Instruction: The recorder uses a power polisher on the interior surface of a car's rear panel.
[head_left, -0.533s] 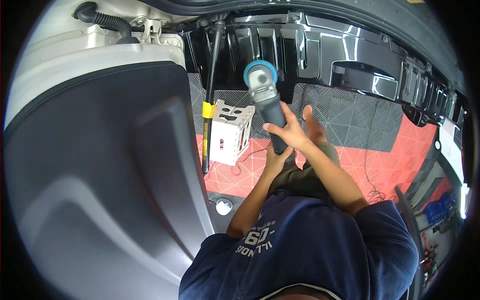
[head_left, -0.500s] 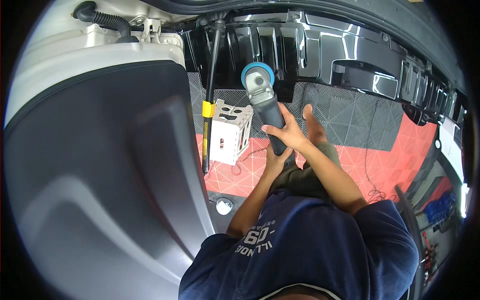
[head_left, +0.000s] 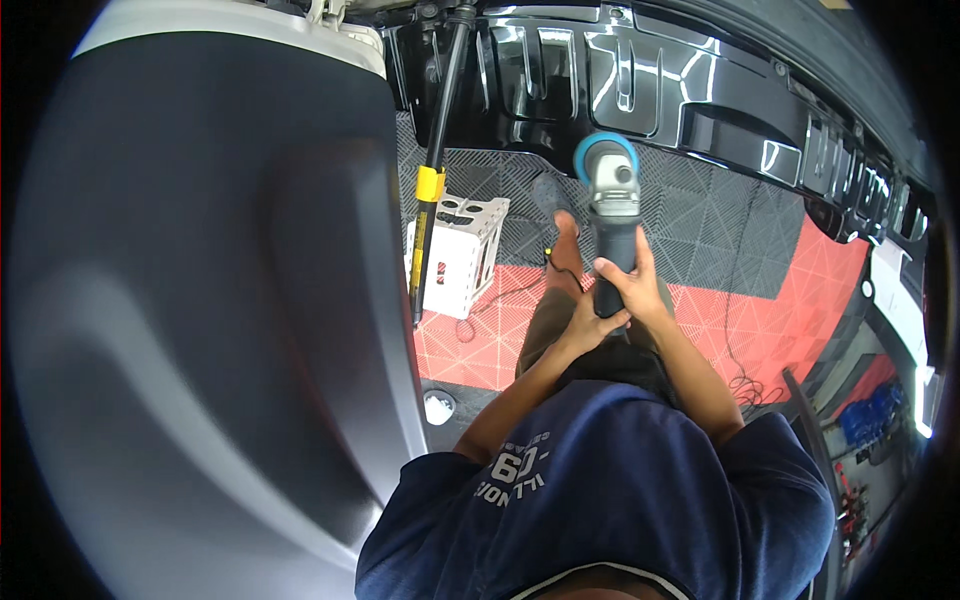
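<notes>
Both of my hands hold a polisher with a grey metal head (head_left: 614,188), a black grip body (head_left: 614,250) and a round blue-edged pad (head_left: 597,140). My right hand (head_left: 638,284) wraps around the middle of the body from the right, thumb across its top. Lower down, my left hand (head_left: 588,326) closes around the rear end. The pad points away from me and appears close to the lower edge of a glossy black car panel (head_left: 620,75); whether they touch, I cannot tell.
A large matte dark panel (head_left: 200,250) fills the left side. Beside it stands a black pole (head_left: 440,110) with a yellow band (head_left: 430,184). A white step stool (head_left: 455,260) rests on grey and red floor tiles (head_left: 740,330). Cords (head_left: 748,385) lie on the floor.
The polisher has swung to the right with both hands still on it, and is now nearly upright in view. The view has shifted, and a foot now shows left of the polisher.
</notes>
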